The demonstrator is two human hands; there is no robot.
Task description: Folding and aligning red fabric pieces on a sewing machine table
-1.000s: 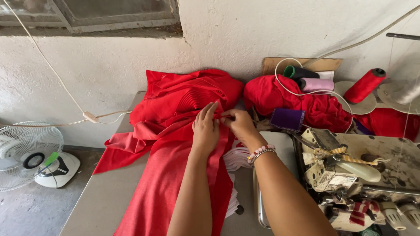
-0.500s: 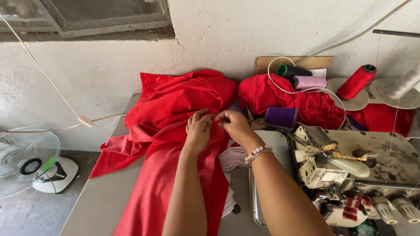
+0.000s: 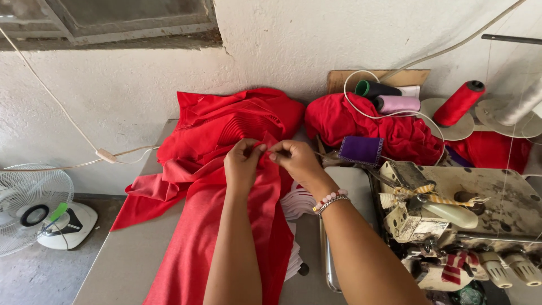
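Both hands pinch the same fold of the red fabric (image 3: 226, 226): left hand (image 3: 243, 164) and right hand (image 3: 296, 161), fingertips closed on it. The fabric lies mid-worktop (image 3: 121, 265), heaped toward the back edge. It looks light, soft and limp, best gripped at an edge.

**Bare Forearms, Beaded Wrist**

Both forearms are bare, with no sleeve in view on either one. The left hand (image 3: 244, 164) wears nothing: no ring, band or glove shows. The right hand (image 3: 296, 161) is also ungloved. At the right wrist, toward five o'clock from that hand, sit two slim bracelets (image 3: 332, 200) side by side, one of small pale pink and white beads, the other a thin silvery strand.
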